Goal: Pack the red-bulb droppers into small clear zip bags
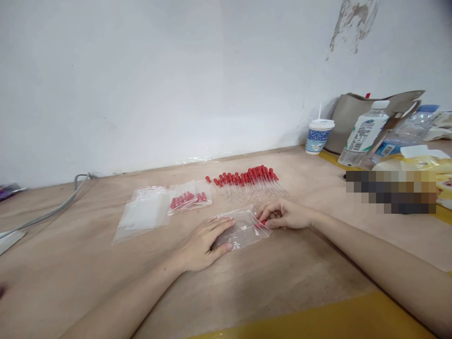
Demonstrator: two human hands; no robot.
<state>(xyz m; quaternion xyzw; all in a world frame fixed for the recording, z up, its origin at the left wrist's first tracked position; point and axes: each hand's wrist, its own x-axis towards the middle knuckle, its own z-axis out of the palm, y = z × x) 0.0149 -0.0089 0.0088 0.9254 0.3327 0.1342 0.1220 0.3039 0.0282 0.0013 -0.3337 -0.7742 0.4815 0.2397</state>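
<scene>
Clear bag (243,234) thin glossy plastic; tabletop (247,280) matt, wood-like; white-capped bottle (363,134) smooth plastic; wall (141,84) matt

Open tabletop (254,287) between forearms (141,294), red-topped droppers (251,174) in the way beyond the bag (243,232), cup (318,137) farther right

white wall (141,84) behind brown tabletop (300,278)

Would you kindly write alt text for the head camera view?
A person's left hand rests on a clear bag on a table; the right hand touches its right end, where red bulbs show. Beyond lie red-bulbed droppers in a row, bags of red bulbs and flat bags.
</scene>
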